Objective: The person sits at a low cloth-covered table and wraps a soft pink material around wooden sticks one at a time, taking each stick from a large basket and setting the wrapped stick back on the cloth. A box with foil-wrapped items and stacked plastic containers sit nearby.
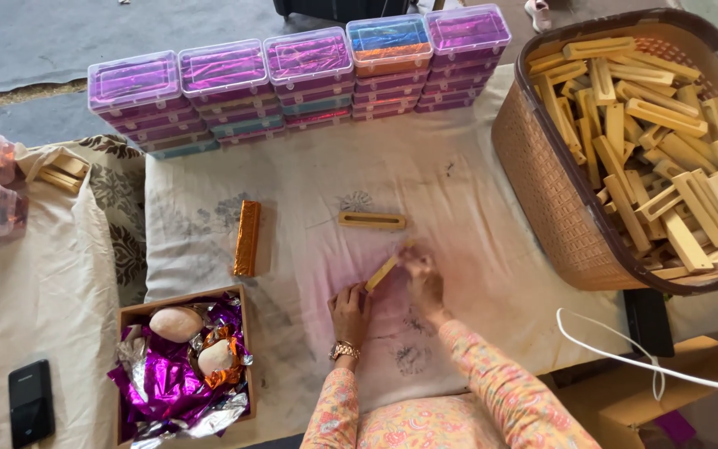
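Your left hand [349, 312] rests fingers-down on the pink-stained cloth [459, 199], fingertips at the lower end of a slim wooden stick [382, 273]. Your right hand [423, 278] is closed in a pinch on the stick's upper end, though motion blur hides the exact finger placement. The stick lies tilted, just above the cloth, between both hands. Recommendation: keep the lower end pinned flat with the left fingertips and the grip light at the top, so that the piece does not twist or snap.

Just beyond the hands, a slotted wooden block [371, 220] lies flat and apart from them; keep it within reach and square to you. A foil-wrapped orange bar [247, 238] sits further left. The open box of purple foil [180, 378] lies near your left elbow. The brown basket [542, 175] of wooden pieces stands at right, and stacked clear-lidded boxes [292, 79] line the far edge.
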